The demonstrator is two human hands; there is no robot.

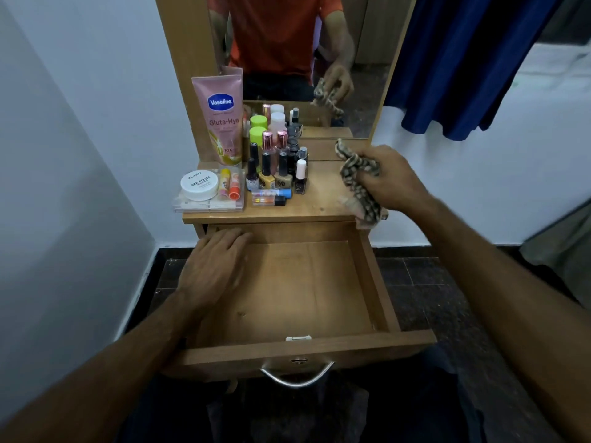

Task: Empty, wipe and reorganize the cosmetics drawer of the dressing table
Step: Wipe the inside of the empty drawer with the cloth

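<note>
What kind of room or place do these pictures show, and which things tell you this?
Most likely a bedroom or dressing corner in a home. A small wooden dressing table stands under a tall wood-framed mirror, nail polish bottles and a pink lotion tube stand on its top, and dark blue fabric hangs nearby.

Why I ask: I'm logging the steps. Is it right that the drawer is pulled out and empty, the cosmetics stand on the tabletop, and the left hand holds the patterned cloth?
One detail is wrong. The head view shows the right hand gripping the patterned cloth; the left hand rests at the drawer's left side. The drawer is pulled out and empty, and the cosmetics stand on the tabletop.
</note>
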